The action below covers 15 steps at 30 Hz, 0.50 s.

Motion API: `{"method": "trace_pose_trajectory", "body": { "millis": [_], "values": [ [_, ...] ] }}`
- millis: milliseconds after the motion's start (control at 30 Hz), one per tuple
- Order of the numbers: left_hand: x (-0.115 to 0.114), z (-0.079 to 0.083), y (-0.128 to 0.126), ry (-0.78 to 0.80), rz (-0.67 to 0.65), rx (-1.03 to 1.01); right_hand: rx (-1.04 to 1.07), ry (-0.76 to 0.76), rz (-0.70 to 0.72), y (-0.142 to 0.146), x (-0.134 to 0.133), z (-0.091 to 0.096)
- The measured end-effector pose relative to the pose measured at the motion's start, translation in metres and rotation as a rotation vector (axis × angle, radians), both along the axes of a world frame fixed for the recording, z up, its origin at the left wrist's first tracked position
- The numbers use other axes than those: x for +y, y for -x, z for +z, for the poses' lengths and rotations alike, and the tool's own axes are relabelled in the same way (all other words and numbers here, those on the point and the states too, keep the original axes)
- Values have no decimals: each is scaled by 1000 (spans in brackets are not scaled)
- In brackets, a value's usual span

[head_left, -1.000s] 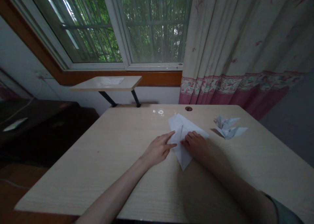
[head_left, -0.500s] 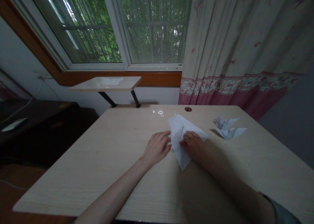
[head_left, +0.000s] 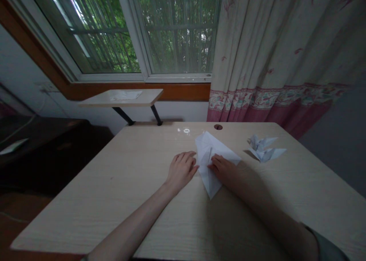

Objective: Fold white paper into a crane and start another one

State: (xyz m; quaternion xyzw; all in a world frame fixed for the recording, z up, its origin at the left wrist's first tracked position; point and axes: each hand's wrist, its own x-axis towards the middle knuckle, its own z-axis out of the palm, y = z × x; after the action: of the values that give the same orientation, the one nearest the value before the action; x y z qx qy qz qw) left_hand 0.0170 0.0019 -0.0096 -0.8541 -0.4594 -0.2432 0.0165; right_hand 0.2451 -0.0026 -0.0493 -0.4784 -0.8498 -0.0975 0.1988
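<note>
Two bare forearms come in from the bottom edge, the right one cut off at a grey sleeve [head_left: 326,249] in the corner. They lie over a pale desk [head_left: 114,192] with a fine, straight wood-grain surface and a rounded front rim.

The left hand [head_left: 180,170] rests palm down on the desk, its fingers [head_left: 191,158] spread flat and loosely together, gripping nothing; their tips touch the left edge of the white paper [head_left: 210,150]. The right hand [head_left: 225,169] lies palm down on the paper's right part, fingers slightly bent and pressing rather than pinching – how much sheet it covers cannot be told.

The paper sits a little right of the desk's middle, flat between the hands: thin, matt, creased into a long kite shape with one sharp point toward the person and a blunter one away. A raised fold runs down its centre.

Further right, well apart, lie folded paper figures [head_left: 264,148] with pointed wings; in the dim light it's hard to say whether they are one piece or two. Near the far edge is a round cable hole [head_left: 218,127].

Beyond – a small pale shelf [head_left: 122,97] on black brackets, a white-framed window [head_left: 143,32] with green leaves behind it, and a cream curtain [head_left: 280,47] with a pink patterned hem
</note>
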Motion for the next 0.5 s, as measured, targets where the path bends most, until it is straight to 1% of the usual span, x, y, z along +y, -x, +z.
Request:
{"method": "trace_pose_trajectory", "body": {
  "millis": [133,333,500],
  "values": [
    [0,0,0,2,9,-3,12,-26,-8,2,-2,3],
    [-2,1,-1,-5,25,2,-11,-24,-42,6,-3,13],
    [-2,2,-2,-4,34,10,-20,-32,-26,4,-3,10]
  ]
}}
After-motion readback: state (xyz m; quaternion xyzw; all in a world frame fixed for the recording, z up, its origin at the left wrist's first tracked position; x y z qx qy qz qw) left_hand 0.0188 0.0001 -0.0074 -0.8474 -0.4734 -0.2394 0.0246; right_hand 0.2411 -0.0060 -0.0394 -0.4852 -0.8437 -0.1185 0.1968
